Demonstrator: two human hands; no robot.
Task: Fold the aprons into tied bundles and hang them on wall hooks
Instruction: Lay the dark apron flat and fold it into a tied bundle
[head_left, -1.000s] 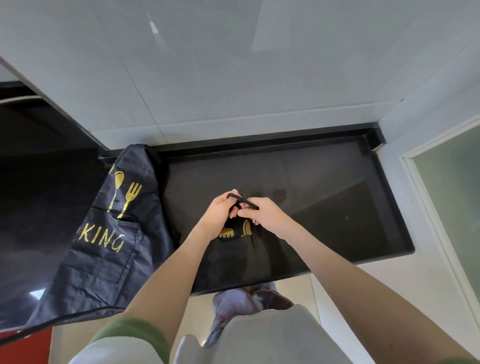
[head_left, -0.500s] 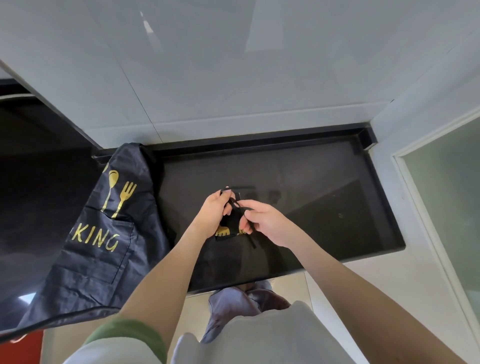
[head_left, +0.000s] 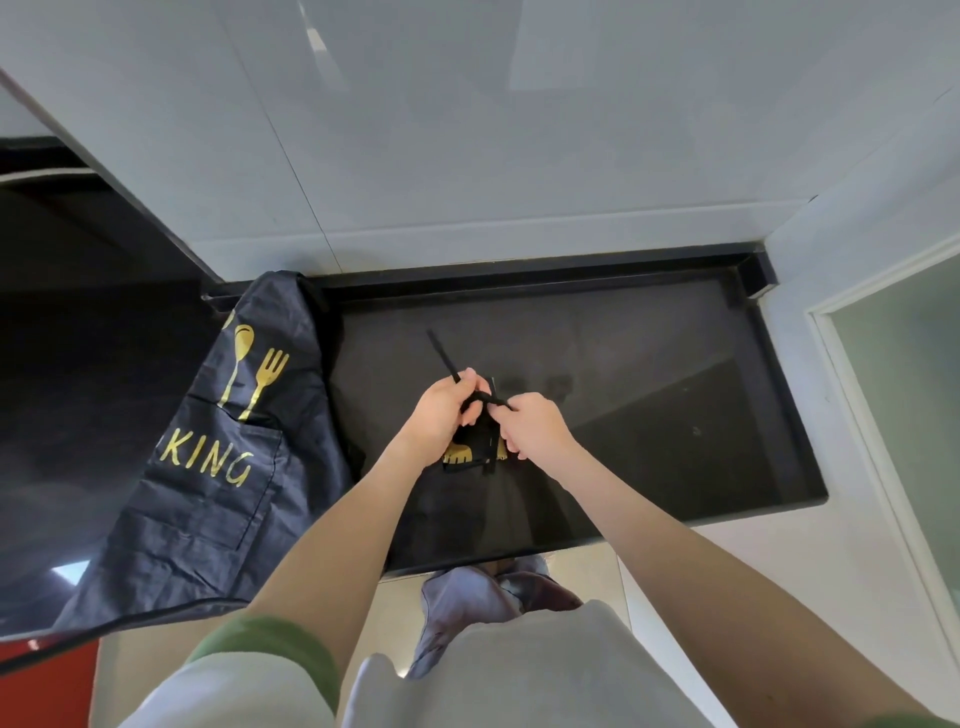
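apron bundle (head_left: 466, 451) (strap (head_left: 441, 354) in left hand (head_left: 441, 411), right hand (head_left: 536, 427)) on counter (head_left: 654, 415)

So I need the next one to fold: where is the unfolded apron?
Head view, left side: the unfolded apron drapes over the black counter, left of the left hand.

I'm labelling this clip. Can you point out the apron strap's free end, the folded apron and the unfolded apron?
apron strap (head_left: 441, 354), head view, middle of its free end.
folded apron (head_left: 457, 454), head view, gold print on its near edge.
unfolded apron (head_left: 208, 519), head view, pocket below the gold lettering.
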